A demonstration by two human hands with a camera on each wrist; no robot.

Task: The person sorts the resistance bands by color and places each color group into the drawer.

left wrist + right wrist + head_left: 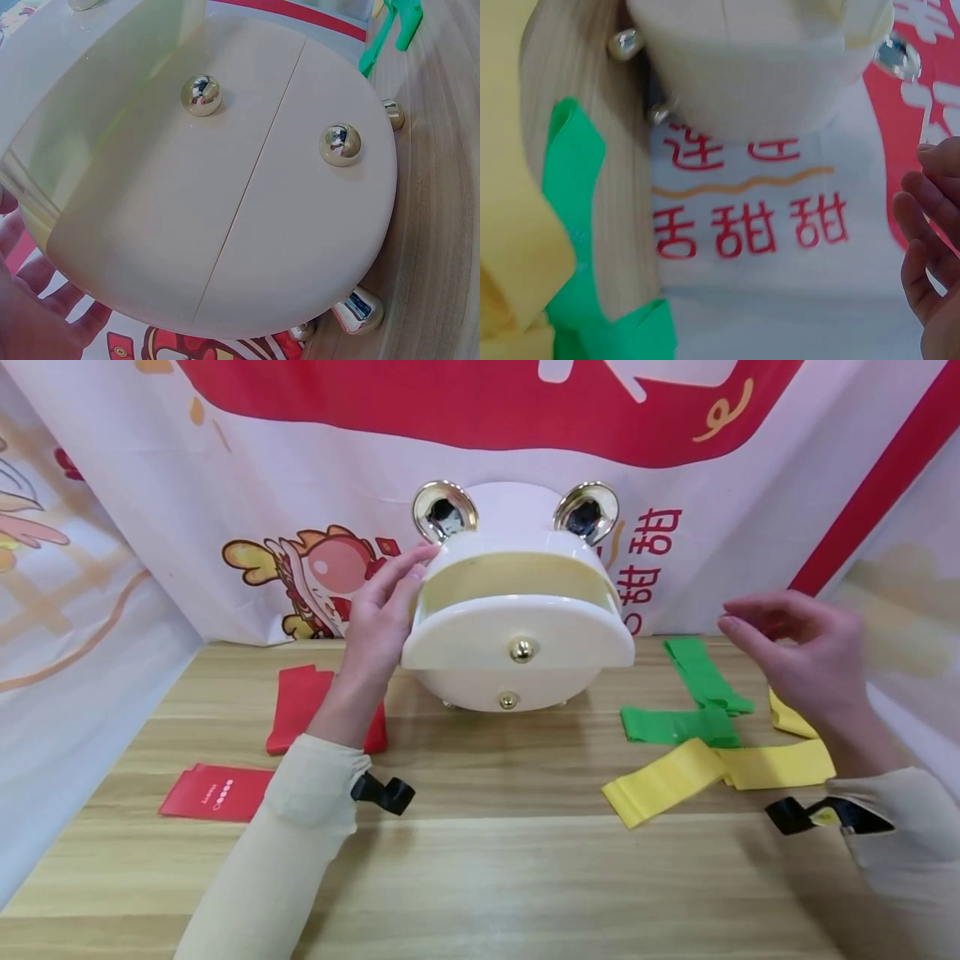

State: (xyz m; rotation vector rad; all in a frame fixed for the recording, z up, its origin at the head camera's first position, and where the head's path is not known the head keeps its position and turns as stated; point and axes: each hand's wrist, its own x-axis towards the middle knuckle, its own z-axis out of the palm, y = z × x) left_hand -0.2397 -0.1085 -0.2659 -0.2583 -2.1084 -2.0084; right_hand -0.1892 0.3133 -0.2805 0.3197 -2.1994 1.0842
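A white rounded box (517,510) with two shiny gold-rimmed eye shapes stands at the back of the table. Its upper drawer (465,635), with a gold knob (522,650), is pulled out, and the pale yellow inside shows from above. Below it the lower drawer front (322,202) is closed, with its own knob. My left hand (382,610) rests along the left side of the box, fingertips by the upper edge near the open drawer. Off to the right, my right hand (810,643) is raised with fingers loosely bent and nothing in them.
Red folded bands (300,697) lie left of the box, partly behind my left forearm. On the right, green bands (697,668) and yellow bands (663,781) lie on the wooden table (480,877). A printed cloth (360,468) hangs close behind the box.
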